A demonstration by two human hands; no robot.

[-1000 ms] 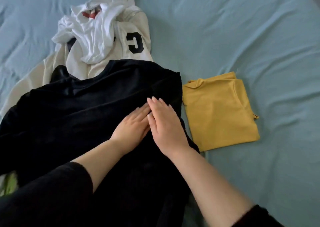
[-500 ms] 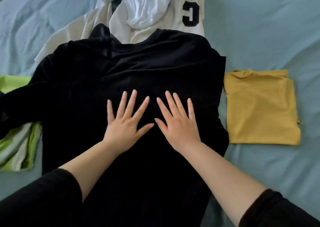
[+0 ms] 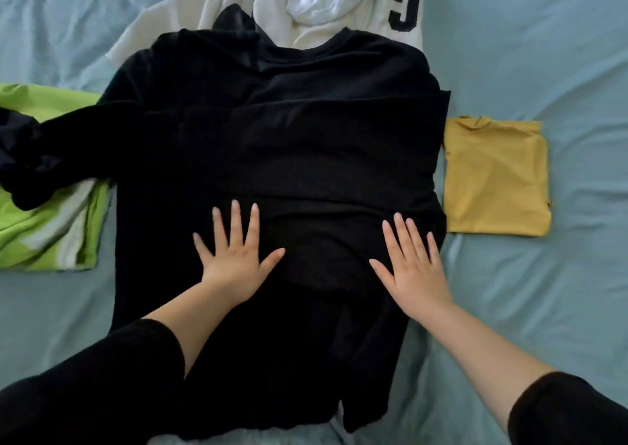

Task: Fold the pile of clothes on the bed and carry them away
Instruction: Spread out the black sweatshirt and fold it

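Pressing flat with fingers spread, the left hand (image 3: 234, 261) and right hand (image 3: 413, 268) rest apart on the black shirt (image 3: 289, 145).

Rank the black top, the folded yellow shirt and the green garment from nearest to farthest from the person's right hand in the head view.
1. Black top: directly under the right hand, which rests flat on it.
2. Folded yellow shirt: on the bed just right of the top's edge.
3. Green garment: far left, across the whole top.

Left hand (image 3: 234, 264), right hand (image 3: 413, 268) flat (fingers splayed), apart.
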